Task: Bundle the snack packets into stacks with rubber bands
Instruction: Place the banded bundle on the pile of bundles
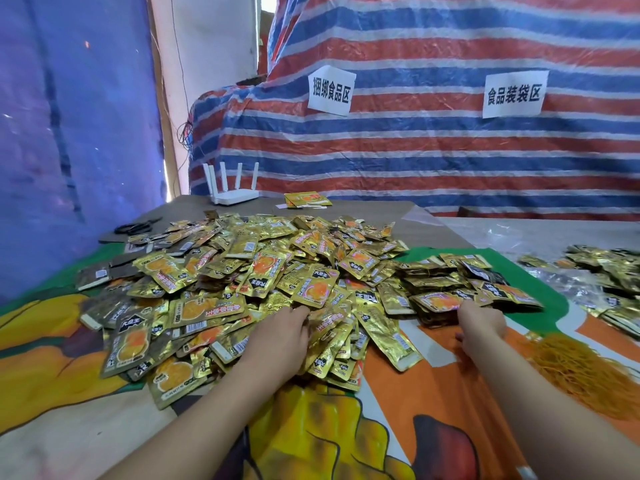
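A big loose heap of gold snack packets (263, 271) covers the middle of the table. My left hand (280, 337) lies palm down on the heap's near edge, fingers stretched onto the packets. To the right, stacked packets (446, 282) lie in rows on the green part of the cloth. My right hand (481, 327) touches the near edge of the front stack (440, 301); its fingertips are hidden under the packets and its thumb hangs free. A pile of orange rubber bands (575, 372) lies just right of that hand.
The printed cloth (433, 393) covers the near table. More packets (609, 271) and clear plastic lie far right. A white router (232, 192), scissors (136, 226) and a small stack of packets (306, 199) sit at the back. A striped tarp (415, 150) stands behind.
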{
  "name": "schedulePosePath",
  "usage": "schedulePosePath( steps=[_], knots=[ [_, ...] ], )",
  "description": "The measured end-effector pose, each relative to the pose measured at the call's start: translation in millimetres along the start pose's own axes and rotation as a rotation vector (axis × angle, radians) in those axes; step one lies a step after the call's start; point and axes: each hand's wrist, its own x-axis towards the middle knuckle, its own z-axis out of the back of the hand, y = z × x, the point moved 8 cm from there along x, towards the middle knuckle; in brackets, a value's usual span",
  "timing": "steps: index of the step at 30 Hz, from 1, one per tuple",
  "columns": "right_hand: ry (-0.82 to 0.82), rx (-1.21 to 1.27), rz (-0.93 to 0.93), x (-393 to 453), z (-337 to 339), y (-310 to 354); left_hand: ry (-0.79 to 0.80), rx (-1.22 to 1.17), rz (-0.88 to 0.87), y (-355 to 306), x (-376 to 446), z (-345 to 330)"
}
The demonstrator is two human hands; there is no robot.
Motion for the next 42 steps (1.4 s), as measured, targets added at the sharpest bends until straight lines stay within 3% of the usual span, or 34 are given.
schedulePosePath(
  steps=[2,5,8,12,15,19,27,35,42],
  knots=[
    [0.005,-0.114,0.183,-20.4,4.4,13.1,-0.055,-0.044,-0.01,-0.6,-2.6,11.8],
    [0.213,-0.151,0.496,-70.7,-12.0,32.2,-0.142,-0.118,-0.023,-0.4,-11.7,31.3],
    [0.409,-0.193,0.776,-144.0,-23.9,42.8,-0.174,-0.037,-0.079,-2.1,-23.8,45.5],
    [0.639,-0.295,1.003,-233.6,-37.7,20.2,-0.119,0.209,-0.153,4.1,-42.5,42.6],
    [0.678,-0.442,1.128,-271.6,-45.0,-7.9,-0.056,0.265,-0.188,11.6,-56.1,31.0],
    [0.675,-0.502,1.174,-288.8,-50.9,-21.0,0.033,0.328,-0.13,32.0,-62.5,15.3],
    [0.759,-0.691,1.298,-277.2,-80.5,13.5,0.347,0.284,-0.046,54.9,-62.2,2.7],
    [0.989,-1.158,1.384,-277.4,-136.6,52.6,0.434,0.374,-0.104,32.0,-26.8,24.6],
    [1.024,-1.53,1.513,-276.1,-161.9,45.9,0.376,0.366,-0.137,39.8,-14.4,17.9]
  ],
)
